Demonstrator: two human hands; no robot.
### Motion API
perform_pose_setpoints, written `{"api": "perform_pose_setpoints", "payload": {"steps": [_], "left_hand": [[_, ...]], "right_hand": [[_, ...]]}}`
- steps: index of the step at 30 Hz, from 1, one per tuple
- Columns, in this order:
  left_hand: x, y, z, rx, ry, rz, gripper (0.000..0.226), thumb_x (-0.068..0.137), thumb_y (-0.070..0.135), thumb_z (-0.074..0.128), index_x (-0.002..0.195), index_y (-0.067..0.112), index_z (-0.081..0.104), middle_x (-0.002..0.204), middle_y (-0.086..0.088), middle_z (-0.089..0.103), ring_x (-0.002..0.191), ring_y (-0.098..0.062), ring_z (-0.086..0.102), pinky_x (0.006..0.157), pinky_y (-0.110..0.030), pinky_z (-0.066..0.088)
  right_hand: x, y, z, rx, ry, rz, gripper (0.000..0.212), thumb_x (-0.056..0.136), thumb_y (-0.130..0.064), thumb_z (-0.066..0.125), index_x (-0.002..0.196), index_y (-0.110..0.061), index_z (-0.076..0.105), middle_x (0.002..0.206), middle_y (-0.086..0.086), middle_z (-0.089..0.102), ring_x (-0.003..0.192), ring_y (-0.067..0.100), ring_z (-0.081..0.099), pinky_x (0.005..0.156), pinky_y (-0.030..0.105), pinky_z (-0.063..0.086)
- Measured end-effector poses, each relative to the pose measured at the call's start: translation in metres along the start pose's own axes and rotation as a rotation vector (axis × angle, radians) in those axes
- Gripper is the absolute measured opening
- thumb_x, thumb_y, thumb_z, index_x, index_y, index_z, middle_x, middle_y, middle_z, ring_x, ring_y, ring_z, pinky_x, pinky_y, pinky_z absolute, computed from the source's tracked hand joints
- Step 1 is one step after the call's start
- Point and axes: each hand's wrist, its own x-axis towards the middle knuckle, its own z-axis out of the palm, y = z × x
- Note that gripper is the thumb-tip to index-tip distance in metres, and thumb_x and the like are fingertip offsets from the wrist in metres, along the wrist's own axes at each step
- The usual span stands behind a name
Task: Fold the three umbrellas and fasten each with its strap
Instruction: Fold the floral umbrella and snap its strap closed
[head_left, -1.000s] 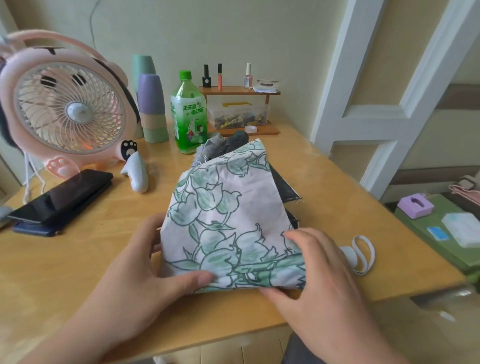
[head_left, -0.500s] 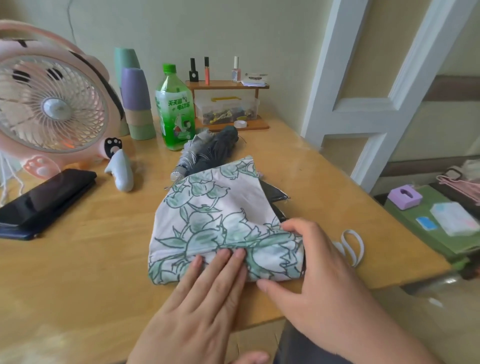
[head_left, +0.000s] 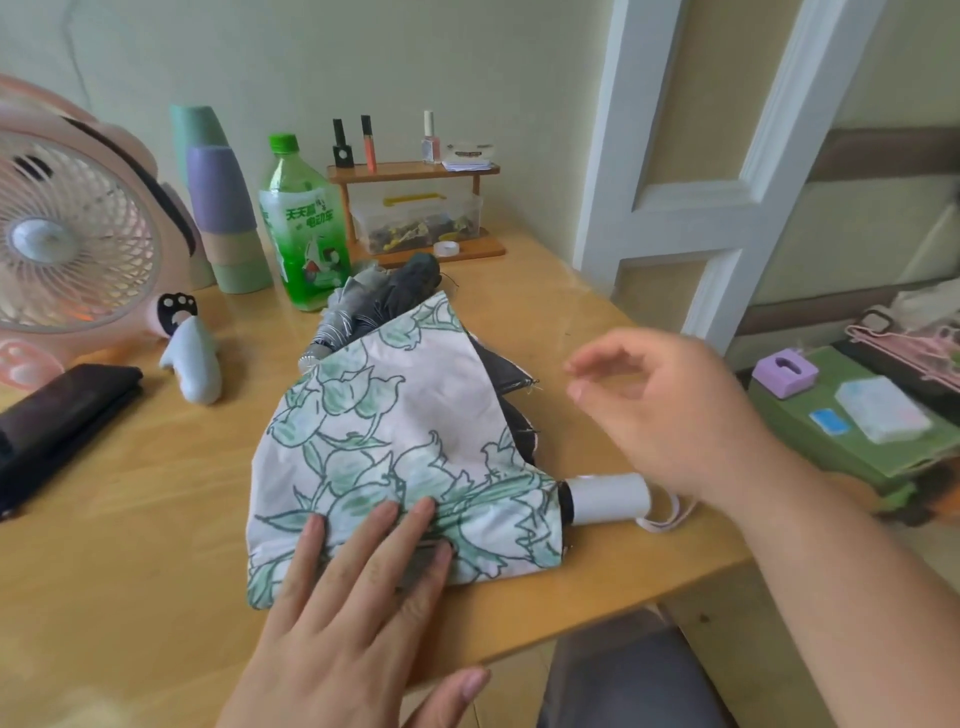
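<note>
While the left hand (head_left: 358, 597) lies flat on the floral umbrella (head_left: 405, 431), its fingers (head_left: 415, 525) straight and close together, pressing the gathered cloth down near the front edge of the wooden table (head_left: 130, 519), the right hand (head_left: 670, 410) hovers above the table to the right, holding nothing, its fingers loosely curled and blurred. Just below that hand, the umbrella's white handle (head_left: 608, 498) sticks out of the canopy toward the right, with a pale wrist loop (head_left: 670, 512) at its end. The canopy spreads back from the pressed fold in a wide wedge, black lining showing along its right edge. Its far tip overlaps a grey umbrella (head_left: 384, 296), bunched and lying beside a green bottle (head_left: 304, 234). Farther left stand stacked cups (head_left: 223, 208) and a pink fan (head_left: 67, 234), and a dark flat object (head_left: 57, 410) lies at the table's left edge.
</note>
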Motion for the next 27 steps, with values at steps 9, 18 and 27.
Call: {"api": "perform_pose_setpoints", "payload": {"steps": [9, 18, 27], "left_hand": [[0.001, -0.003, 0.003, 0.007, 0.019, 0.014, 0.066, 0.099, 0.066, 0.037, 0.124, 0.016, 0.073, 0.141, -0.009, 0.059, 0.136, -0.024, 0.047, 0.108, -0.057, 0.035], [0.026, -0.008, -0.006, -0.16, 0.096, -0.084, 0.031, 0.098, 0.041, 0.05, 0.107, 0.016, 0.068, 0.148, -0.005, 0.054, 0.14, -0.025, 0.048, 0.113, -0.053, 0.035], [0.04, -0.017, 0.013, 0.076, -0.119, -0.012, 0.075, 0.104, 0.061, 0.026, 0.15, 0.004, 0.044, 0.158, -0.01, 0.041, 0.146, -0.035, 0.037, 0.115, -0.055, 0.027]], "right_hand": [[0.017, 0.006, 0.032, 0.272, -0.132, 0.131, 0.009, 0.092, -0.011, 0.075, 0.089, -0.019, 0.076, 0.068, -0.006, 0.073, 0.052, -0.003, 0.061, 0.054, 0.009, 0.044], [-0.025, 0.015, 0.031, 0.255, -0.199, 0.062, 0.021, 0.09, -0.005, 0.075, 0.096, -0.025, 0.07, 0.083, -0.006, 0.074, 0.062, -0.003, 0.057, 0.062, 0.01, 0.044], [-0.03, 0.016, 0.024, 0.143, -0.229, 0.014, 0.029, 0.092, -0.011, 0.072, 0.102, -0.037, 0.062, 0.089, -0.015, 0.072, 0.081, 0.006, 0.065, 0.077, 0.019, 0.052]]}}
